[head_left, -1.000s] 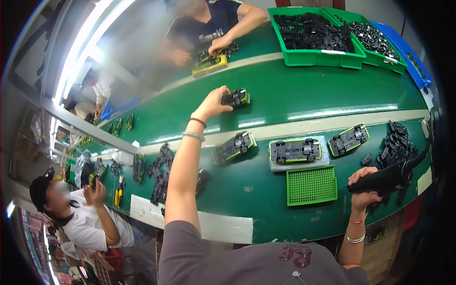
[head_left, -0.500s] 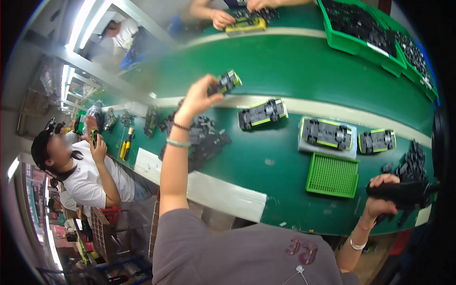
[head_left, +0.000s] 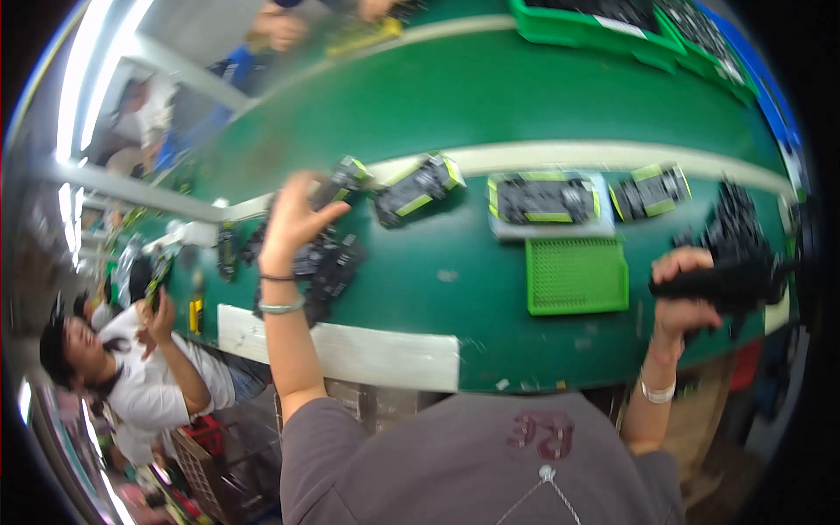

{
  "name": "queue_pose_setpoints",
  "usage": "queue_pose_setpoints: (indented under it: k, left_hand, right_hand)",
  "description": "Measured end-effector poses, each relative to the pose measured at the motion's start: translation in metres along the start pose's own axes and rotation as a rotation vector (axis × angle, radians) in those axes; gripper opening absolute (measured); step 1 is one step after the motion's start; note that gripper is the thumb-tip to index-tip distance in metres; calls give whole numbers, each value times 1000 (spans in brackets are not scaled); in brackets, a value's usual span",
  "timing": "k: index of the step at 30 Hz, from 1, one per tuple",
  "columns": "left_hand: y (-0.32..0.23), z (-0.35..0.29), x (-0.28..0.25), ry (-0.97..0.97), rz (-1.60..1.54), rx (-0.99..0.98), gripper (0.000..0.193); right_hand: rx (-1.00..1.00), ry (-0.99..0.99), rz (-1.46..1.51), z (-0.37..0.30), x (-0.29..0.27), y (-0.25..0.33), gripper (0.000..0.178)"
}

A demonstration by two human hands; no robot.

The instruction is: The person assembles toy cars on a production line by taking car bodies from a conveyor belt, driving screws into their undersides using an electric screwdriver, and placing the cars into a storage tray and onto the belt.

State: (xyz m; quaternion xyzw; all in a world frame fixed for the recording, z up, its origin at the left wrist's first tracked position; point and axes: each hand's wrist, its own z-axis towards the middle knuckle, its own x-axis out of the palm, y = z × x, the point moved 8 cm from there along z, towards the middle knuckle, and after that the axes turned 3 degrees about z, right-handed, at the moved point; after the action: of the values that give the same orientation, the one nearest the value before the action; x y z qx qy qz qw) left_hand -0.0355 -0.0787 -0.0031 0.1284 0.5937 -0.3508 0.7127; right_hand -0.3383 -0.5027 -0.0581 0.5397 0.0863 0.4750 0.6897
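My left hand is stretched over the table, thumb and fingers apart. Just beyond it a toy car chassis, black-grey with yellow-green edges, lies on the bench, touching or nearly touching the fingers; blur hides which. Beside that lies another chassis, tilted. My right hand is wrapped round a black handheld tool, which looks like a power screwdriver; its tip is hidden. A larger chassis rests underside up on a pale block, and a smaller chassis sits to its right.
A green perforated tray lies in front of the block. Black parts are heaped under my left forearm, and another black pile is at right. Green bins stand far right. Co-workers sit at left and across the table.
My left hand has set the small chassis down beside the tilted one and its fingers have spread. The whole view has shifted. My right hand still grips the black tool.
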Motion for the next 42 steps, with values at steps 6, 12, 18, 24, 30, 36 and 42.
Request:
queue_pose_setpoints:
  k: [6,12,18,24,30,36,42]
  left_hand:
    - [-178,34,20,-2,-321,414,35]
    - [-250,36,75,94,-340,638,39]
    - [-243,36,89,-4,-354,622,35]
    - [-239,37,96,5,-430,614,38]
    - [-237,35,97,-16,-420,619,39]
    - [-238,35,97,-18,-417,619,38]
    - [-237,35,97,-1,-421,611,38]
  right_hand:
    - [-7,5,-184,-2,13,13,96]
    - [25,-4,-160,1,16,11,95]
    - [-207,32,74,12,56,53,108]
    - [7,216,280,-16,100,22,116]
    - [45,138,259,-28,96,5,114]
    - [16,160,210,-30,94,1,112]
    - [26,191,163,-33,96,-2,110]
